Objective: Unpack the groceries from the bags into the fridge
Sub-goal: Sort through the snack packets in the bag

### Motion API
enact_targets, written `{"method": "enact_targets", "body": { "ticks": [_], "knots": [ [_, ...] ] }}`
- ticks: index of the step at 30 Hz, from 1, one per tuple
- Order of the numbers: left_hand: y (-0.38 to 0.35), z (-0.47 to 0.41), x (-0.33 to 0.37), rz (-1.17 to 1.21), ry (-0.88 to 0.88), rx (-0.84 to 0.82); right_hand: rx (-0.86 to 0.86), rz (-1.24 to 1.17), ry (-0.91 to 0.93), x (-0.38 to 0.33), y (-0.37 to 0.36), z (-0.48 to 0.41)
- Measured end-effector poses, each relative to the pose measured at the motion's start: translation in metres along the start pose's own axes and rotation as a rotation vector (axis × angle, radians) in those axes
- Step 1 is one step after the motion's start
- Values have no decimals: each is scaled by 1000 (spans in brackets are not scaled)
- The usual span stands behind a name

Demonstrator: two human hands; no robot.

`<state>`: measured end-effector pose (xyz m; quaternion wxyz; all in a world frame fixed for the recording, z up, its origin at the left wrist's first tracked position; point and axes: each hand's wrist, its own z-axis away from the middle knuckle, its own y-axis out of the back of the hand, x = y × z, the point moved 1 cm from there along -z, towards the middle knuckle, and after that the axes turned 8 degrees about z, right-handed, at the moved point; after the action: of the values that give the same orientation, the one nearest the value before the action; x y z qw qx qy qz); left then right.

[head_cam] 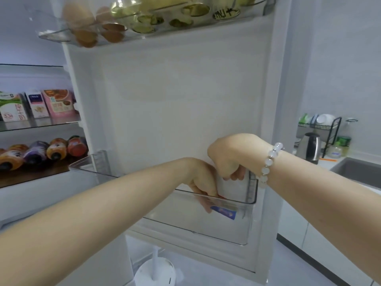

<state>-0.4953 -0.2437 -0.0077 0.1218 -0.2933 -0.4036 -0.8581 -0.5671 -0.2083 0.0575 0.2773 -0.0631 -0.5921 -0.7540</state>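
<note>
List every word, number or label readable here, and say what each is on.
"3.3g" (dot unsure): red print low on the green-and-white carton; its other characters are blurred.
Black handwritten marks on a lid in the upper door shelf: not legible.
Blue label on the white pack in the door bin: blurred.
Pink carton and lying bottles: print too blurred.

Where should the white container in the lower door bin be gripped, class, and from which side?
Its top, from above. The white container stands upright in the door bin, whose clear wall fences its lower part; only the top clears the rim, where the right hand grips it.
</note>
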Motion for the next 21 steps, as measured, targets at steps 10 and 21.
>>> {"method": "enact_targets", "body": {
  "ticks": [10, 21],
  "knots": [
    [-2, 5, 4, -97, 7, 34, -51, 33, -28, -2, -4, 1],
    [41, 89, -3, -610, -7, 773, 227, -151, -19, 1, 15, 22]
  ]
}}
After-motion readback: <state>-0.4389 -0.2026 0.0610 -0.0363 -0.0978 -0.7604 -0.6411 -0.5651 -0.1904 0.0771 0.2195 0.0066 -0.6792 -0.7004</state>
